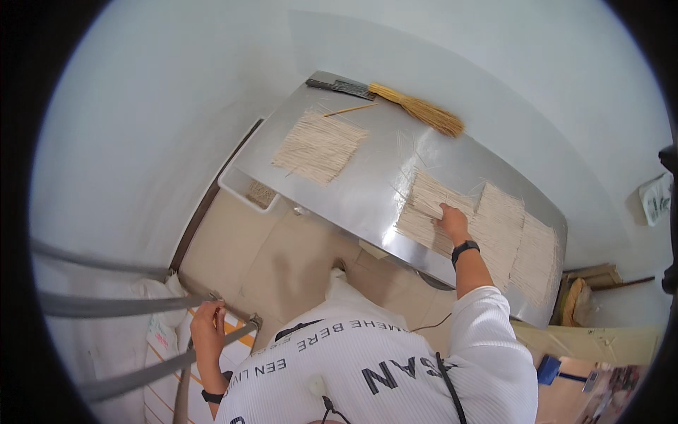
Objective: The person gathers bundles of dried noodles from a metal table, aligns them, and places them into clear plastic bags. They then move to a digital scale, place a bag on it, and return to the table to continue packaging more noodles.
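My right hand (454, 221) rests on a flat stack of thin, pale strands (424, 212), apparently dried noodles, on a metal-topped table (365, 196). Its fingers are bent down to the strands; whether they grip any is hidden. Right of this stack, and nearly joined to it, lie a second stack (498, 228) and a third stack (534, 259). Another squared stack (320, 146) lies apart on the table's left part. My left hand (208, 323) is low at the left, beside grey bars (127, 306), fingers curled. I cannot tell whether it touches a bar.
Along the table's back edge lie a dark-handled flat blade (339, 88) and a straw whisk broom (418, 108). A thin stick (350, 109) touches the left stack. Below the left edge, a white plastic bin (238, 196) holds short pieces. White sacks (159, 302) stand behind the bars.
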Demonstrator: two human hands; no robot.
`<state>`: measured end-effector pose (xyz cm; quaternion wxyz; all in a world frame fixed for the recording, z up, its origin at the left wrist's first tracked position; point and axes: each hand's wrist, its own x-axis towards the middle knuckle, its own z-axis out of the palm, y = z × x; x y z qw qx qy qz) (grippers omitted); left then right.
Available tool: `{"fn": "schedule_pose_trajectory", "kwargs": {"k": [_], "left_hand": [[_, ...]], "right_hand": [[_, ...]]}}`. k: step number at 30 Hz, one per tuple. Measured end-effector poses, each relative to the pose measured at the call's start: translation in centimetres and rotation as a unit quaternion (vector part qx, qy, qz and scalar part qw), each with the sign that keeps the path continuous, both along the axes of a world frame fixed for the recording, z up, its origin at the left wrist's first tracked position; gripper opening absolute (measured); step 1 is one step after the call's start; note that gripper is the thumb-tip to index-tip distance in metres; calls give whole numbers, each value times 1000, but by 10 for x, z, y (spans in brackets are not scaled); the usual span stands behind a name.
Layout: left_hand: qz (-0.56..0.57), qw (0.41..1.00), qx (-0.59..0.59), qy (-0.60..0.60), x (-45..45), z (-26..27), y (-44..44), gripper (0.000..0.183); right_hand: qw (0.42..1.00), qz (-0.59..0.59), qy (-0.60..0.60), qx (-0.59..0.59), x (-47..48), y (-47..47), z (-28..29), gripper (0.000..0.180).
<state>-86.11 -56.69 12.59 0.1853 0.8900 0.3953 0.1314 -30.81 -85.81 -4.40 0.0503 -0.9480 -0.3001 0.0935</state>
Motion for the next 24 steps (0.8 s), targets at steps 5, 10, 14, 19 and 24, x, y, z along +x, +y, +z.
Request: {"fn": "schedule_pose_trajectory", "kwargs": {"k": [5,10,14,19,24], "left_hand": [[-56,997,59,-12,78,27,137,10],[-56,991,117,-27,126,84,256,10],[-50,987,148,-37,164,118,326,9],[-76,973,142,-167,235,155,416,7],[-73,953,111,-272,352,181,542,22]], "right_hand": [[999,-26,-4,-31,43,14,-33,53],[999,-30,15,-27,51,24,-40,58],[995,-79,40,-45,47,29,-36,53],[989,-133,-32,56,28,45,-19,57],[949,-193,-147,200,-11,85,10,36]]}}
